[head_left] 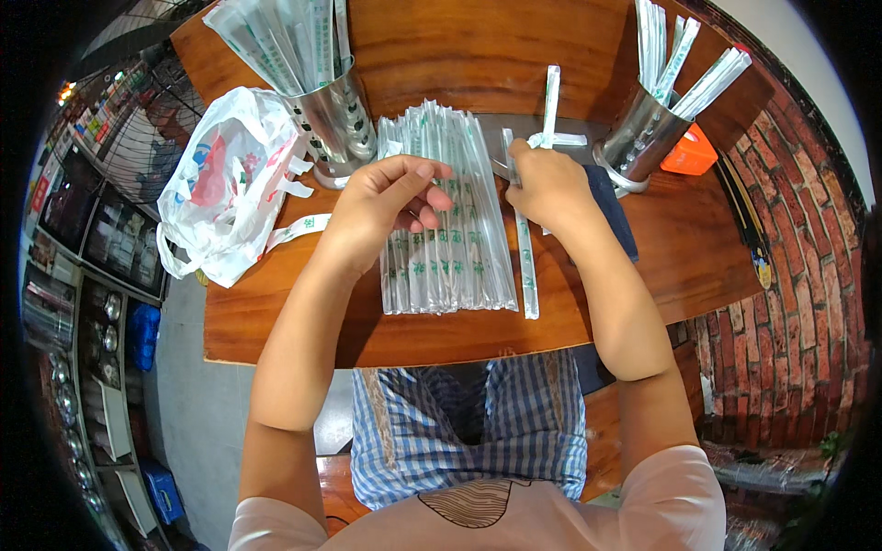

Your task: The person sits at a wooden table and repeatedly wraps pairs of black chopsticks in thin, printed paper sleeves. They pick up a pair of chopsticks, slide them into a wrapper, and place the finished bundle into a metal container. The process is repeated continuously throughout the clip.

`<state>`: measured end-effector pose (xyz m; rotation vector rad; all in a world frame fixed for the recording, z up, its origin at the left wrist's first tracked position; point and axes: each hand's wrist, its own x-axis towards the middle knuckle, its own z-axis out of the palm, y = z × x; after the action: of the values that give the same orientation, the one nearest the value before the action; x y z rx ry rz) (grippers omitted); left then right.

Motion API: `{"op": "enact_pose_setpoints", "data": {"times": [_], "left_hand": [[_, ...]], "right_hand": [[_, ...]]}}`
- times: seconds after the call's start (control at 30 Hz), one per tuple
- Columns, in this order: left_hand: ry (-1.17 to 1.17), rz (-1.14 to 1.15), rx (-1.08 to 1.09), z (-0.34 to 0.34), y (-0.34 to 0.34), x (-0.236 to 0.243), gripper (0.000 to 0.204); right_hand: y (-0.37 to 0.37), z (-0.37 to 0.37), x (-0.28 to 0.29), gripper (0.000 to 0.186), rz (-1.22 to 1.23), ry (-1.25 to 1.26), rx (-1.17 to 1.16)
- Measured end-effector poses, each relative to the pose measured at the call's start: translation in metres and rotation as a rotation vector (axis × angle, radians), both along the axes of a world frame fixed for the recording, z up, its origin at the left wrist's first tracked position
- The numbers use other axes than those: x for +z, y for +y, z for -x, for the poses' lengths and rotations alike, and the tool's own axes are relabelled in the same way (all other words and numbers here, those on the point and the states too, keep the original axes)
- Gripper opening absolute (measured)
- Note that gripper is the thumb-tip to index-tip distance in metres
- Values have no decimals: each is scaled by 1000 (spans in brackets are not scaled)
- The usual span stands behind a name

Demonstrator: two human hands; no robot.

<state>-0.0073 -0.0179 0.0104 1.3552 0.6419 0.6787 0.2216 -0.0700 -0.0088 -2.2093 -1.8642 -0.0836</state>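
Note:
A row of wrapped chopsticks (450, 266) in clear sleeves with green print lies side by side at the middle of the table. Above its left part hovers my left hand (390, 197), fingers loosely curled and thumb against the index finger; nothing shows in it. My right hand (551, 184) is closed at the upper part of a single wrapped chopsticks packet (526, 266) lying right of the row. Its fingertips are partly hidden. Just beyond that hand, a white-wrapped packet (551, 101) points away from me, with a short white strip (565, 140) across it.
Metal holders with wrapped chopsticks stand far left (335, 119) and far right (638, 133). A white plastic bag (230, 184) sits at the left, near a loose paper sleeve (299, 230). An orange box (689, 151) and dark cloth (614, 207) lie right. A brick wall (781, 321) borders that side.

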Motion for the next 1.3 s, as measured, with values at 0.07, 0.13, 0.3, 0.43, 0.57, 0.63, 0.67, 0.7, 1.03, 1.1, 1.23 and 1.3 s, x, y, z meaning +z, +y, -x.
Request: {"op": "enact_pose_setpoints", "data": {"times": [0.07,0.13,0.3,0.43,0.57,0.63,0.67,0.7,1.03,1.1,1.23,1.3], "left_hand": [[11,9,-3,-1,0,-3,24],[16,6,-2,-2,0,-2,24],[31,-7,-3,0,0,-2,25],[18,-18,-29,-2,1,-5,25],[-5,-53,-58,-3,-3,-5,26],[-27,-96,-72,-6,-9,-4,27],[-37,-107,-97,-5,-8,-7,29],[-12,-90,-122,-5,-8,-8,29],[145,-152,-263,-5,-9,-14,18],[159,-143,-261,-4,-9,-13,19],[181,-118,-207,-6,-10,-7,24],[185,-109,-206,-6,-13,-4,26]], "right_hand": [[-2,2,-1,31,-20,-5,3],[-2,4,-3,31,-17,8,6],[2,3,-4,29,-30,24,1],[8,-18,5,36,-32,421,22],[12,-5,11,33,-105,1209,217],[9,11,12,32,-202,1404,276],[9,16,12,31,-227,1444,311],[8,20,10,30,-250,1486,340],[7,29,8,34,-385,1574,343],[9,28,7,33,-324,1615,349],[11,28,2,31,-255,1575,313],[12,28,-1,29,-261,1603,296]]}}
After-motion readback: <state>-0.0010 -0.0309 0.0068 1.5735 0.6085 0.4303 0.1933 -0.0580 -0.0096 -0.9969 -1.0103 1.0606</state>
